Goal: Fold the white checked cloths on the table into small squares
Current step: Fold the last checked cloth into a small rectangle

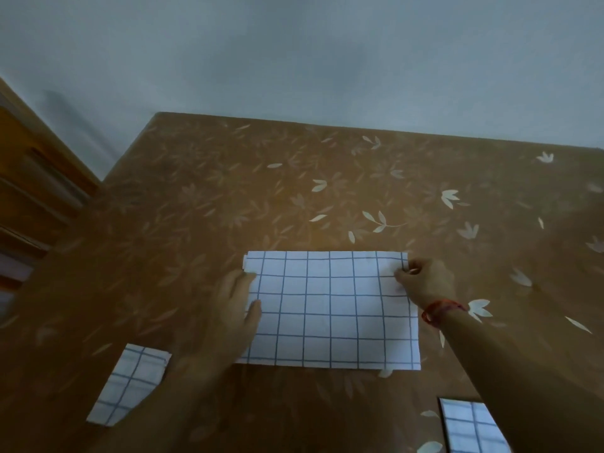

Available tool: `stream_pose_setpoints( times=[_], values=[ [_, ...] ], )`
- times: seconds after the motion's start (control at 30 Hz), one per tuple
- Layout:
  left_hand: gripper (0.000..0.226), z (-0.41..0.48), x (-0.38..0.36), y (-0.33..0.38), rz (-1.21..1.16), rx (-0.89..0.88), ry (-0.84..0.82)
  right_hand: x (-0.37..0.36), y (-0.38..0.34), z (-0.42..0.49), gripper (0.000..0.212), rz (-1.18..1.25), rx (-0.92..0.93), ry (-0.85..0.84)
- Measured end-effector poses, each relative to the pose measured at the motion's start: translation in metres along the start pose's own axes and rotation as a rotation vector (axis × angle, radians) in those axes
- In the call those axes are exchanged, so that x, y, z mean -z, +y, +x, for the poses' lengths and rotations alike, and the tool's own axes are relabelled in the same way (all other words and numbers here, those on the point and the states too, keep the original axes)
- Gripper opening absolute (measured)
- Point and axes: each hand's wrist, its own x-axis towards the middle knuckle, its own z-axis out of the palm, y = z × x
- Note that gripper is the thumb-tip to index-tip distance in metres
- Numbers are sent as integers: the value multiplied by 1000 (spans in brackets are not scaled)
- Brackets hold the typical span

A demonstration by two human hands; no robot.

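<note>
Pinching the white blue-checked cloth at its far right corner, the right hand faces the flat-pressed left hand across its long axis.

Left hand lies flat, fingers straight; right hand fingers pinch the cloth.

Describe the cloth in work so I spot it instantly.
On the brown leaf-patterned table, look between the left hand and right hand. The checked cloth there lies flat, its far right corner pinched. It is larger than the folded cloth near left.
</note>
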Motion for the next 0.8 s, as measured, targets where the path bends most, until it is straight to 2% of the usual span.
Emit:
stream_pose_setpoints(
  times=[0.1,0.23,0.4,0.5,0.63,0.8],
  values=[
    [40,-34,-21,11,44,-101,-128,-4,0,4,9,-9,-25,-8],
    [38,-70,-46,30,18,-217,-268,-4,-2,3,40,-43,-26,-43],
    [48,-88,-55,49,110,-275,-338,-8,0,-27,48,-203,104,-65],
    [51,-95,-58,51,133,-278,-361,-24,15,-65,51,-357,336,-41],
    [54,-103,-59,52,202,-246,-394,-58,35,-131,51,-403,632,-144],
    [56,-112,-63,47,183,-232,-377,-89,51,-185,54,-564,806,-235]
  ],
)
